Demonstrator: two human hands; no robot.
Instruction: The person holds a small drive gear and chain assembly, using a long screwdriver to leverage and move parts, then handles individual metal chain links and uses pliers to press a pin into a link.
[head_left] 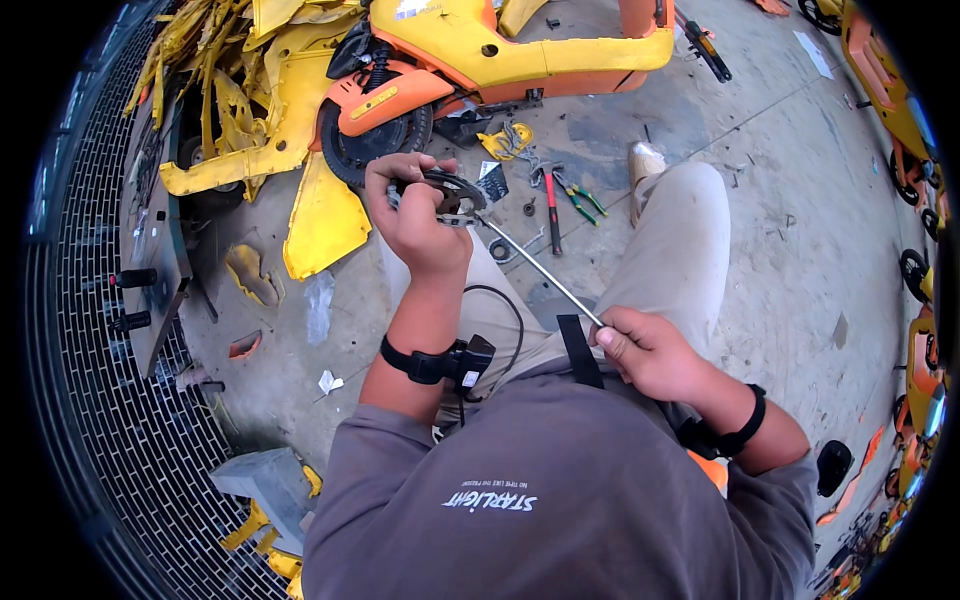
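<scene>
My left hand (420, 215) is raised above my left thigh, its fingers curled round a round, dark metal part (462, 192) with an open middle. Over my lap, my right hand (650, 352) is closed on a long, thin metal rod (545, 270). Any handle the rod has is hidden in my fist. Its far end slants up to the left and meets the lower right rim of the round part; whether it touches or passes behind, I cannot tell.
Ahead lies a yellow and orange scooter (540, 62) with a black wheel (370, 140). Yellow panels (240, 95) are heaped at far left. A red-handled hammer (552, 215), green-handled pliers (583, 205) and a dark ring (500, 250) lie on the floor. Several scooters (890, 90) line the right.
</scene>
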